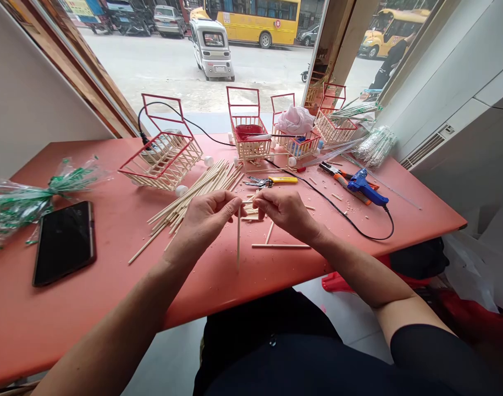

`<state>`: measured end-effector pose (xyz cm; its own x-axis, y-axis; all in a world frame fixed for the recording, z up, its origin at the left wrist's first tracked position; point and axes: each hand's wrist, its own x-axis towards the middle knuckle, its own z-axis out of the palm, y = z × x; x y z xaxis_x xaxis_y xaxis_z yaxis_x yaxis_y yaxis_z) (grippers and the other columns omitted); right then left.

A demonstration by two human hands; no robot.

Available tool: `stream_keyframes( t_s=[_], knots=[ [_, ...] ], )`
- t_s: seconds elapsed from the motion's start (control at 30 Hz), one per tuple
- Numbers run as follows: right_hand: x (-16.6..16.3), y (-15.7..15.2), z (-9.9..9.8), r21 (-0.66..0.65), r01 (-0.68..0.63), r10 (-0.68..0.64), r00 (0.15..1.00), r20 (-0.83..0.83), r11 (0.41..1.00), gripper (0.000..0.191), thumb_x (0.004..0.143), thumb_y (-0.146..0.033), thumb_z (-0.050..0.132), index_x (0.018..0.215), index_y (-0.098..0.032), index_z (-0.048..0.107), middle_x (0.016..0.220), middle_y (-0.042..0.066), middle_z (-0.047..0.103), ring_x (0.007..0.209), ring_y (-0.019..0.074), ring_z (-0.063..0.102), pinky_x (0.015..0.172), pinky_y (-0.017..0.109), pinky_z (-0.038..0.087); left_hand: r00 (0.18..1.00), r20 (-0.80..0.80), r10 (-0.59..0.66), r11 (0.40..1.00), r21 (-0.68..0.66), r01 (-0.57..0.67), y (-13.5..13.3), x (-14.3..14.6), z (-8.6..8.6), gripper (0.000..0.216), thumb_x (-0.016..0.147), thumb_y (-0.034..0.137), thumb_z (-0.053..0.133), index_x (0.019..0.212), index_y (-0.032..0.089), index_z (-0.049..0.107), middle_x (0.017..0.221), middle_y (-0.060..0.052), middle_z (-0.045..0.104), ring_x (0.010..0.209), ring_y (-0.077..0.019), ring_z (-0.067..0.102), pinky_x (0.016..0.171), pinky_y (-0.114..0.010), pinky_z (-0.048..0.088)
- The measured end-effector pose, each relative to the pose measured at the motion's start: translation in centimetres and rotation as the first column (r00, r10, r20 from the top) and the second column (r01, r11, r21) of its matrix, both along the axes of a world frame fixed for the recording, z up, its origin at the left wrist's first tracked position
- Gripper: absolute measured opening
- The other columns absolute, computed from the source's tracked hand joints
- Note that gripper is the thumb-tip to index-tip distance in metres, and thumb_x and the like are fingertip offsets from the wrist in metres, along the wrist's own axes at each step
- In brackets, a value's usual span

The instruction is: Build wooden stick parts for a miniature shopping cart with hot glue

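My left hand (pixel 212 217) pinches the upper end of a thin wooden stick (pixel 238 242), which points down toward the table's front edge. Close to its right, my right hand (pixel 282 212) is closed with thumb and forefinger together on a short wooden stick (pixel 248 202) that bridges the small gap between both hands. Whether the two sticks touch is hidden by my left fingertips. Below and behind the hands lie short cut sticks (pixel 251 212). A longer stick (pixel 281 246) rests flat in front of my right hand. Left of centre spreads a pile of long sticks (pixel 210 184).
Small stick-built carts with red trim, including one at left (pixel 162 159) and one in the middle (pixel 251 140), line the back. Yellow-handled pliers (pixel 271 180), a blue glue gun (pixel 364 187) with its cord, and a phone (pixel 64 242) lie on the red table (pixel 123 308).
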<state>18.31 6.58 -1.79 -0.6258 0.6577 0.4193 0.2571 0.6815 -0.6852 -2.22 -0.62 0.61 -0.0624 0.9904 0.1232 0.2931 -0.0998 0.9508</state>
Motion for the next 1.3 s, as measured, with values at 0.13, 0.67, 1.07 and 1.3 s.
stream_keyframes(
  t_s=[0.13, 0.67, 1.07, 1.3],
  knots=[
    [-0.03, -0.2, -0.07, -0.001, -0.008, 0.008, 1.0, -0.007, 1.0, 0.045, 0.116, -0.049, 0.053, 0.085, -0.02, 0.066, 0.075, 0.002, 0.078, 0.069, 0.0135, 0.066, 0.075, 0.025, 0.047, 1.0, -0.017, 0.008, 1.0, 0.005, -0.008, -0.02, 0.02, -0.06, 0.025, 0.088, 0.039, 0.071, 0.071, 0.021, 0.074, 0.075, -0.005, 0.077, 0.067, -0.016, 0.063, 0.069, -0.029, 0.051],
    [-0.15, -0.28, 0.03, 0.0, -0.011, 0.011, 1.0, -0.001, 1.0, 0.043, 0.117, -0.046, 0.054, 0.084, -0.02, 0.065, 0.077, 0.002, 0.077, 0.07, 0.0128, 0.065, 0.076, 0.024, 0.047, 0.998, -0.055, -0.034, 0.999, -0.022, 0.033, 0.12, 0.0, -0.01, 0.046, 0.088, 0.062, 0.075, 0.068, 0.021, 0.07, 0.075, -0.007, 0.077, 0.069, -0.018, 0.063, 0.07, -0.031, 0.052],
    [-0.32, -0.21, -0.39, 0.007, -0.04, 0.04, 0.998, -0.043, 0.999, 0.042, 0.116, -0.044, 0.054, 0.082, -0.02, 0.063, 0.075, 0.001, 0.075, 0.069, 0.0119, 0.065, 0.073, 0.023, 0.046, 0.992, -0.13, 0.006, 1.0, 0.023, -0.003, -0.13, 0.25, -0.24, 0.033, 0.094, 0.042, 0.064, 0.068, 0.023, 0.072, 0.073, -0.006, 0.076, 0.067, -0.0187, 0.061, 0.07, -0.032, 0.048],
    [-0.34, -0.23, -0.55, -0.002, -0.026, 0.026, 0.999, -0.036, 1.0, 0.04, 0.116, -0.041, 0.055, 0.084, -0.02, 0.066, 0.076, 0.001, 0.076, 0.07, 0.0127, 0.066, 0.075, 0.024, 0.047, 0.989, -0.143, 0.033, 0.999, 0.015, -0.031, -0.28, 0.35, -0.21, 0.031, 0.094, 0.038, 0.063, 0.067, 0.024, 0.071, 0.072, -0.005, 0.076, 0.069, -0.0195, 0.061, 0.069, -0.032, 0.047]
  ],
)
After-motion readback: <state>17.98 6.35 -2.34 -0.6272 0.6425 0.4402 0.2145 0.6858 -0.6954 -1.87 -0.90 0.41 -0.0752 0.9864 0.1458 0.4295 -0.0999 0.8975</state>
